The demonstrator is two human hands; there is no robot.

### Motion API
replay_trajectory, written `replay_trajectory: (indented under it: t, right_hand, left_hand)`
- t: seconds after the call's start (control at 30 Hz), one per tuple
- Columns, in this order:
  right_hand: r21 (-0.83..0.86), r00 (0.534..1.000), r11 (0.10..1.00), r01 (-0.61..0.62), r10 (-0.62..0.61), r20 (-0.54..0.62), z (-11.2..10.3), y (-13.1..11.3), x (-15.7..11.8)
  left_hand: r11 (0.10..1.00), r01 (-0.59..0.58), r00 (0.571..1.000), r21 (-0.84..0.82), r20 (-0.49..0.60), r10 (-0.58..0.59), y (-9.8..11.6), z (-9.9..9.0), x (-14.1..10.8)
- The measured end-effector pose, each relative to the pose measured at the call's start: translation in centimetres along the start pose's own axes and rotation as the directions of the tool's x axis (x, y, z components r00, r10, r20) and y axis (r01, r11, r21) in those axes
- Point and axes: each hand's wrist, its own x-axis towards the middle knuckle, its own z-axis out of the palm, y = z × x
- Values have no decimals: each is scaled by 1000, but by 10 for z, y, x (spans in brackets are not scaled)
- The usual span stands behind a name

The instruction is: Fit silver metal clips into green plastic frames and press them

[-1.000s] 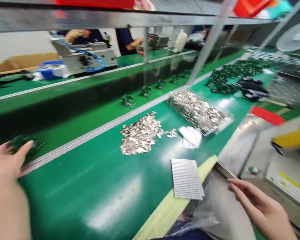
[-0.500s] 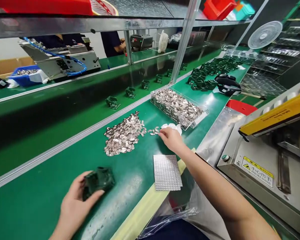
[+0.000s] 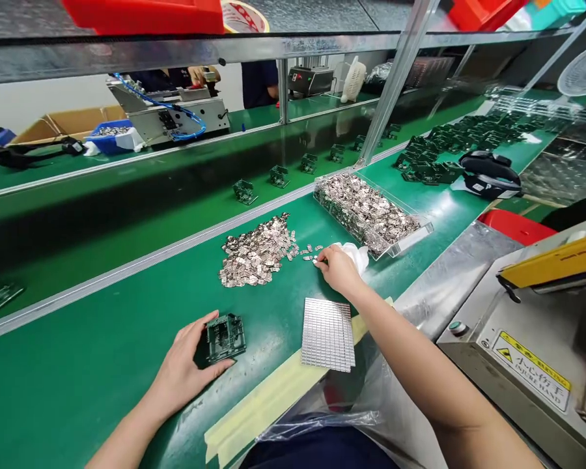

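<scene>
Green worktop (image 3: 141,326) stretches beneath my arms. My left hand (image 3: 183,365) grasps a circuit-board block (image 3: 226,337); my right hand (image 3: 340,272) pinches a small metal piece (image 3: 315,260).

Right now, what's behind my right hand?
Behind your right hand is crumpled white material, then the clear tray heaped with metal pieces. The hand covers part of the white material; whatever lies directly under the hand can't be seen.

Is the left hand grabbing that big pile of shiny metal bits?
No, the left hand is around a green block, apart from the pile of metal bits.
</scene>
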Motion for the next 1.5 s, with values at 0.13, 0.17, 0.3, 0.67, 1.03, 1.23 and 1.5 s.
replay_trajectory:
  t: [0.13,0.17,0.3,0.67,1.03,1.23,1.5]
  right_hand:
    - [-20,997,997,72,-72,24,3,2,-3]
    - [-18,995,996,90,-90,32,4,3,-3]
    - [-11,987,988,151,-151,54,1,7,-3]
    - [-38,990,991,125,-122,70,-5,-6,-10]
    - [129,988,992,-9,-11,154,-11,-26,16]
    - [435,999,900,-26,41,-24,-31,-7,-32]
    - [965,977,258,-53,215,-4,-36,0,-139]
  left_hand:
    - [963,48,994,-265,-83,-73,19,2,3]
    - [916,79,989,-392,-87,-122,28,3,4]
    - [585,172,962,-793,8,-273,79,17,22]
    - [212,31,952,-977,-36,-304,148,77,66]
    - [188,51,956,-981,-7,-294,139,83,69]
    - [183,112,966,-977,64,-250,142,78,64]
    - [153,158,986,-976,146,-85,163,88,47]
